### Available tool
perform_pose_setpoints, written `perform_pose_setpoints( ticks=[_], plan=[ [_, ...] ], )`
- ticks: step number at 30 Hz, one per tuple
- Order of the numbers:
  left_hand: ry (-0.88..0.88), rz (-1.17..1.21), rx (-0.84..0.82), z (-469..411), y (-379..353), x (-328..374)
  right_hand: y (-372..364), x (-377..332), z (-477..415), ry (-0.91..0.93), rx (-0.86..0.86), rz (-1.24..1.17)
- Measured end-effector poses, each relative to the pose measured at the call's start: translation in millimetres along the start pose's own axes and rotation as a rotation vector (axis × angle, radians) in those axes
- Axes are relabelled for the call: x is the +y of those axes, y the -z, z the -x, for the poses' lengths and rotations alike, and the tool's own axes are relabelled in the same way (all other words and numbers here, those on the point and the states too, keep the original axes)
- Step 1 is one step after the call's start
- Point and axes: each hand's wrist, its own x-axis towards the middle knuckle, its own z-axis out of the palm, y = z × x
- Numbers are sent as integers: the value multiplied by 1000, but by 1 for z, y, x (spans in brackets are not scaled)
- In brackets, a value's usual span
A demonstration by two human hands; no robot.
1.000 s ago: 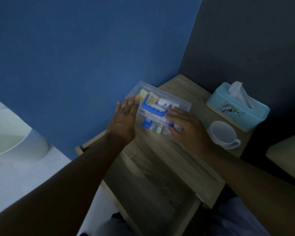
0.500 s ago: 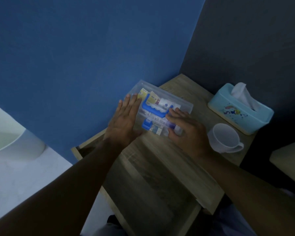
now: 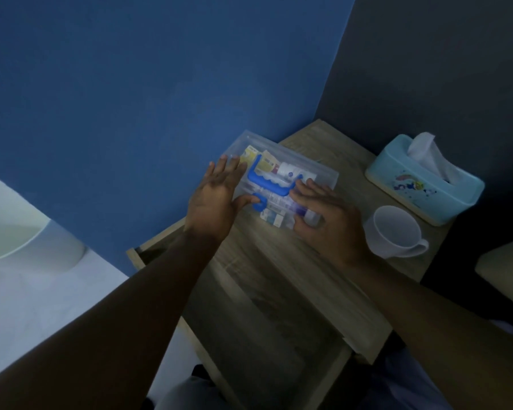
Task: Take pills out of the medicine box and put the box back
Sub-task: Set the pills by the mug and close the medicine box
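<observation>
Medicine box [image 3: 282,184] rests on the table [image 3: 293,270] by the wall. Left hand [image 3: 216,196] and right hand [image 3: 329,220] brace its ends, fingers spread flat, grasping nothing, probably steadying it for unlatching.

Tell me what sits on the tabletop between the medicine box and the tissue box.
In the head view, only bare wooden tabletop lies between the clear medicine box and the blue tissue box. The white cup stands nearer the camera, outside that stretch.

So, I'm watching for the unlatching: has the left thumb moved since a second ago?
Yes: the left thumb has stretched rightward across the medicine box to its blue latch.
</observation>
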Motion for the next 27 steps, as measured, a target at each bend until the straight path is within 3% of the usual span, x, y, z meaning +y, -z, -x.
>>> perform_pose_setpoints(
  ticks=[14, 20, 23, 25, 27],
  plan=[
    [21, -249, -12, 4, -6, 8, 11, -9, -2, -50, -80, -20],
    [11, -150, -101, 0, 6, 2, 10, -8, -9, -107, 79, -146],
    [87, 97, 18, -5, 21, -2, 9, -4, -18, -363, 210, -186],
    [158, 140, 156, -9, 28, -1, 7, 0, -27, -614, 181, -217],
    [259, 165, 155, -17, 29, 1, 5, 5, -37, -806, 130, -247]
  ],
)
